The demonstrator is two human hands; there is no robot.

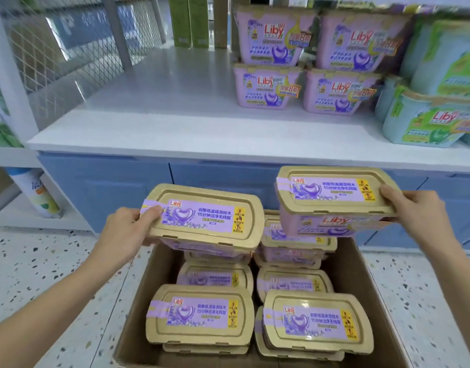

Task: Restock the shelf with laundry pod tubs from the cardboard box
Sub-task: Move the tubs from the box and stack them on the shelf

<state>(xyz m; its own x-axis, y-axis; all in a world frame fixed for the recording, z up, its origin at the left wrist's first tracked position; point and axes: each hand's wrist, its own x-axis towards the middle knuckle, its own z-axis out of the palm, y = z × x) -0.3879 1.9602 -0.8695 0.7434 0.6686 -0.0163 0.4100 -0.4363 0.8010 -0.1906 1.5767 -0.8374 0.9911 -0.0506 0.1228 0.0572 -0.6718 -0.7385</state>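
Observation:
My left hand (127, 229) grips the left end of a purple laundry pod tub with a tan lid (204, 216), held above the open cardboard box (361, 288). My right hand (411, 208) grips the right end of a second purple tub (332, 192), lifted higher, just below the shelf edge. Several more purple tubs (199, 314) lie stacked inside the box. On the white shelf (154, 128), several purple tubs (265, 86) stand stacked two high at the right of centre.
Green-and-teal tubs (430, 120) stand stacked at the shelf's right end. Green cartons (188, 19) stand at the shelf's back. A wire mesh panel (69, 43) closes the left side. Blue cabinet fronts (122, 187) sit below the shelf. A spray can (40, 195) stands low left.

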